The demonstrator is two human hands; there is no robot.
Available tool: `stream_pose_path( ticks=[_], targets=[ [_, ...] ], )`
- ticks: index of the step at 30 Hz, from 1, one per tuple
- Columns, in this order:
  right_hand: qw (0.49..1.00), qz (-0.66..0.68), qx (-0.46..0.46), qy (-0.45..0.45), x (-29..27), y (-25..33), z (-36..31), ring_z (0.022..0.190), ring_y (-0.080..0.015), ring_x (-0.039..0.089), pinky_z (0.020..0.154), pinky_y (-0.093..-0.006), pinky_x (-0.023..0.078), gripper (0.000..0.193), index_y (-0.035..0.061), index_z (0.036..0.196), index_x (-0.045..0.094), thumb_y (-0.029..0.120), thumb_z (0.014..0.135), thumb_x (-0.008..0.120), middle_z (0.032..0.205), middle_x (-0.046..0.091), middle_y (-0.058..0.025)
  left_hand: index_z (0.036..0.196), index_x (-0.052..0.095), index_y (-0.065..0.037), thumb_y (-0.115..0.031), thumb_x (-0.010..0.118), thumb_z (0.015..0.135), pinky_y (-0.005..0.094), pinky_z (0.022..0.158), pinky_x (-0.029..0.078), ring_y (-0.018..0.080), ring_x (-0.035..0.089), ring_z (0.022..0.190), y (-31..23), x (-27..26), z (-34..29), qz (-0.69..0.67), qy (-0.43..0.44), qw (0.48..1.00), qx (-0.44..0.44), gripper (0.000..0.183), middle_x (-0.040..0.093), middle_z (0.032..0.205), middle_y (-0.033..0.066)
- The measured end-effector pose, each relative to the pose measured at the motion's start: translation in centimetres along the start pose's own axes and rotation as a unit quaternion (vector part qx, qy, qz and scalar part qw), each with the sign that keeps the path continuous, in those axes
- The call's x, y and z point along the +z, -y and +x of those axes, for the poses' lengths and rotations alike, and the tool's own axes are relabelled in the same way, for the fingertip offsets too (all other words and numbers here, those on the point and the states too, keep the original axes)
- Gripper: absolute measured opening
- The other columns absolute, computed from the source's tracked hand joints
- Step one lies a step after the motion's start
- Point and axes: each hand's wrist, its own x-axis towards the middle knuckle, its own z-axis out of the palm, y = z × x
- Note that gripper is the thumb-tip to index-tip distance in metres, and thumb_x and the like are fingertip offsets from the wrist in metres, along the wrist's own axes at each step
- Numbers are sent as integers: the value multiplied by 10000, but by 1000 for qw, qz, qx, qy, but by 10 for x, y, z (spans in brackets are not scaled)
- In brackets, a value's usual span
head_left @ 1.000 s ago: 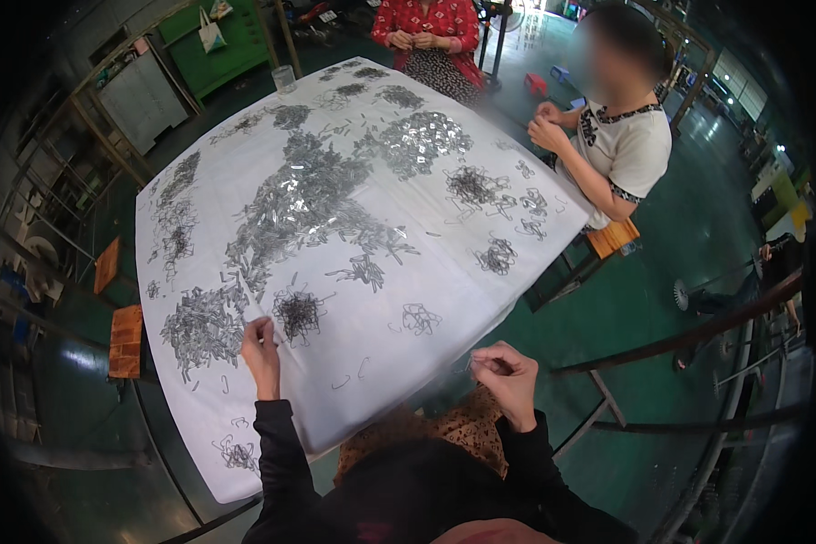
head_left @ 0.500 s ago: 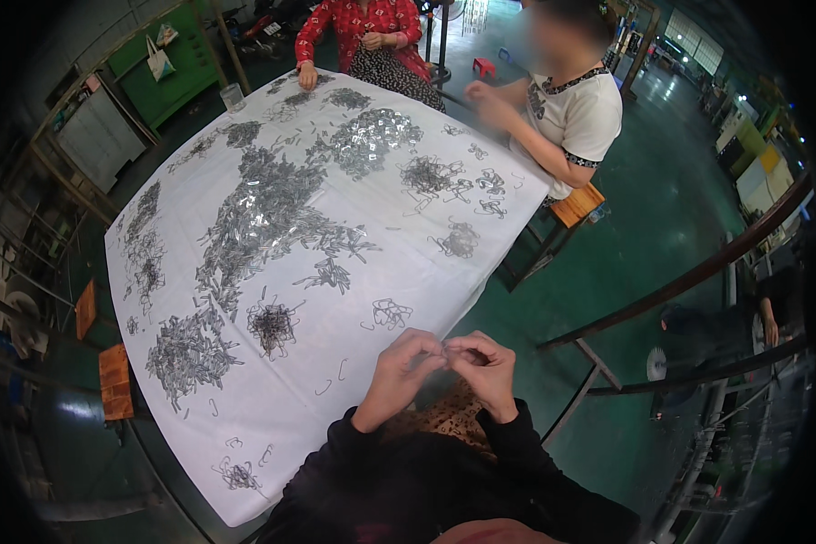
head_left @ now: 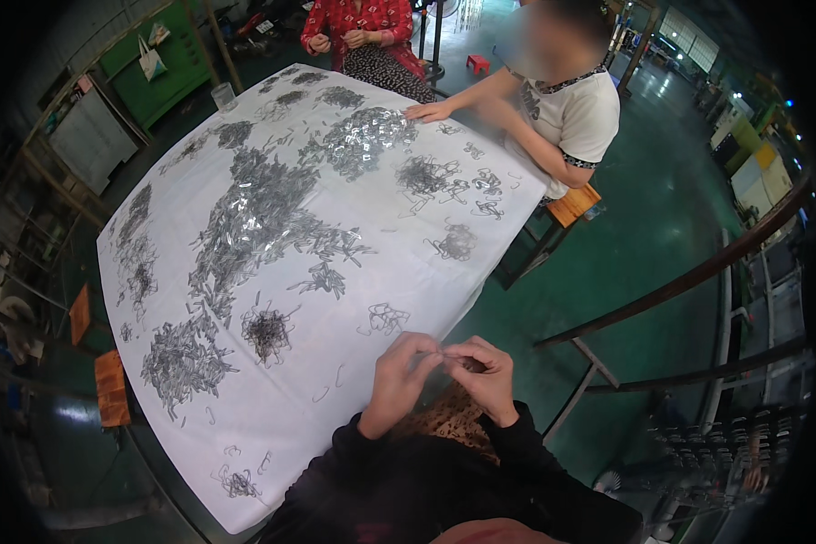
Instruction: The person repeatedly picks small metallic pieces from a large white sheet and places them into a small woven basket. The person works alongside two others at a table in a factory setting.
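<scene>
At the near edge of the white-covered table, the left hand and right hand are pinched closed, fingertips meeting; what is gripped cannot be told. Metal pieces and wire hooks are heaped on the table. Beyond it, a tote bag is hung, its markings unreadable; green floor is seen rightward.

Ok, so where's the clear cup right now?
In the head view, the cup is at upper left, at the far-left edge of the white table, just beyond a small grey pile.
</scene>
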Motion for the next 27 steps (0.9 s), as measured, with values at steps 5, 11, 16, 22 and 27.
stream_pose_path(
  ticks=[5,11,16,22,27],
  targets=[
    [998,-34,-51,10,-2,9,4,746,-95,595,671,-210,462,229,18,972,713,-68,764,667,802,636,-26,939,607,4,-27,604,879,282,792,495,179,642,866,-8,9,-5,-52,-64,995,-50,67,663,936,108],
    [993,-4,-104,-64,-18,8,85,701,-95,586,632,-212,466,178,-57,1016,679,-16,848,637,787,646,-55,952,599,13,2,565,904,272,806,496,119,627,882,-4,3,-7,-55,-32,997,-39,61,693,964,96],
    [989,-95,-71,85,23,-65,204,686,-115,588,651,-255,477,241,-40,1034,673,123,877,589,790,669,-75,903,625,7,-1,619,859,291,780,497,191,649,845,17,9,-22,-19,-23,999,10,44,676,894,101],
    [882,-387,-222,149,87,-149,272,826,-382,620,758,-422,497,134,-55,818,651,3,775,538,882,640,-247,892,635,-25,-30,675,814,334,764,488,259,627,835,16,6,-25,-11,-15,998,53,88,660,890,96],
    [772,-555,-255,176,99,-159,287,907,-393,588,804,-423,505,126,-45,816,646,-47,727,557,890,604,-238,905,625,-26,-26,658,836,325,775,479,243,614,856,19,-2,-21,-29,-11,998,46,77,655,897,94]
  ],
)
